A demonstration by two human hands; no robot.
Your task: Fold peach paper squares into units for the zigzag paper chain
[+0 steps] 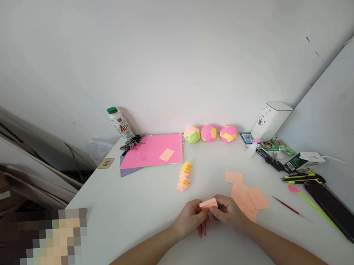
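We pinch a folded orange paper (208,203) between left hand (190,219) and right hand (228,212), fingers grasping it above the counter (130,207).

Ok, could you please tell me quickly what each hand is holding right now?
Left hand: closed, fingers pinching the left end of the folded orange paper.
Right hand: closed, fingers pinching the right end of the same paper.

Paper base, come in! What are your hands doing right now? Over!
Left hand and right hand both pinch the folded orange paper. Loose orange sheets lie beside right hand. Nothing in the way.
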